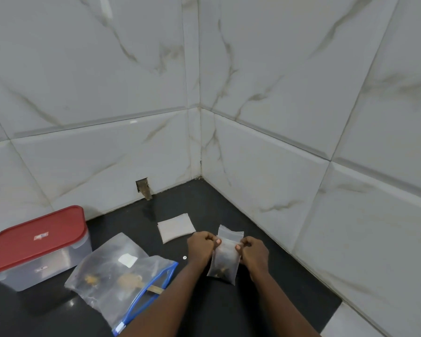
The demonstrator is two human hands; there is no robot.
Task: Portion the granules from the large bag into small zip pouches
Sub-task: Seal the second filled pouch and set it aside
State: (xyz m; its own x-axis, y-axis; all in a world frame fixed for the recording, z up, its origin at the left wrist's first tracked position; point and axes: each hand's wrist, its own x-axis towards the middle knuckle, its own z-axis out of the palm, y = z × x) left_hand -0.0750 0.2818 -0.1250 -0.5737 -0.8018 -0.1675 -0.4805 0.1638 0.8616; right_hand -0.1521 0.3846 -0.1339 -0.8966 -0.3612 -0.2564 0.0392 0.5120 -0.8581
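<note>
Pouch [225, 261], small clear zip plastic, dark granules [220, 271] inside, pinched by my left hand [201, 246] and right hand [253, 251], large blue-zipped bag [117, 276] at eight o'clock.

The small pouch [225, 260] is showing thin clear plastic, the large bag [114, 276] is looking crinkled and filmy, the black counter [229, 312] and marbled wall tiles [277, 93] are shining glossy.

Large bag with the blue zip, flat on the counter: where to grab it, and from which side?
Probably the blue zip strip of the large bag, pinched near its far end and approached from the right. The bag lies limp and flat on the counter, and the strip looks like its stiffest edge. Left hand and right hand both pinch the small pouch.
</note>
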